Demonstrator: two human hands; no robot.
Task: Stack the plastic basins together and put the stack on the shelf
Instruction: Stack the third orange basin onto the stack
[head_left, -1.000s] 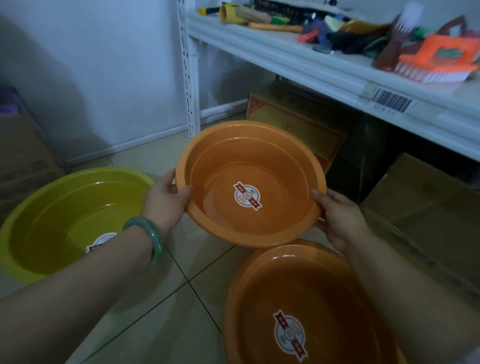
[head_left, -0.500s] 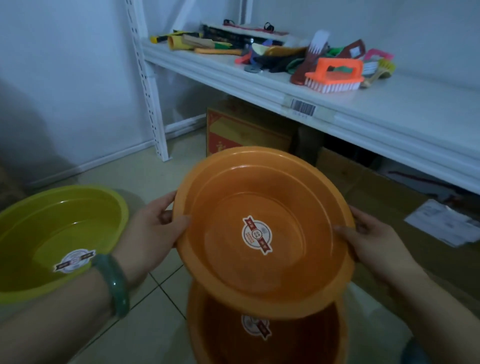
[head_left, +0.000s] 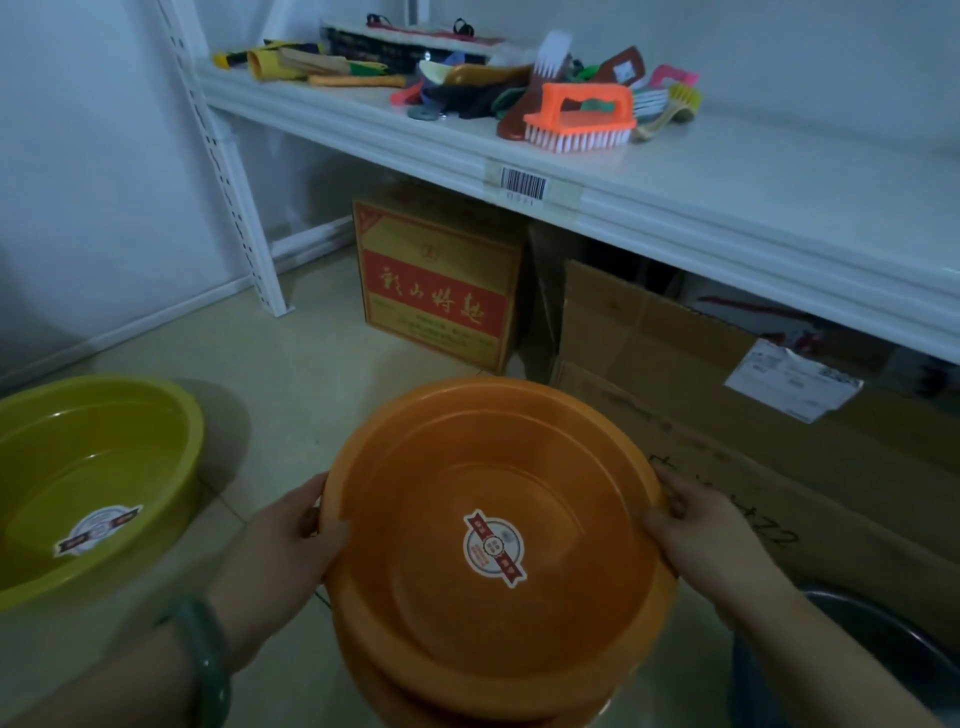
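An orange basin (head_left: 467, 467) with a round sticker inside is held level by its rim. My left hand (head_left: 283, 540) grips the rim's left side and my right hand (head_left: 696, 525) grips its right side. It sits down inside a second orange basin (head_left: 467, 696), of which only the lower rim shows beneath it. A yellow-green basin (head_left: 104, 452) with the same kind of sticker stands on the floor to the left, apart from both hands. The white shelf (head_left: 727, 171) runs across the upper right.
Brushes, among them an orange scrubbing brush (head_left: 579, 117), and other small goods lie on the shelf's left half. A red and yellow carton (head_left: 436, 291) and brown cardboard boxes (head_left: 727, 415) stand under the shelf. The shelf's white post (head_left: 228, 171) rises at left. A dark round container (head_left: 857, 670) sits at bottom right.
The held orange basin has come down and now nests in the second orange basin below it. The view has shifted, so the shelf and cartons show more fully.
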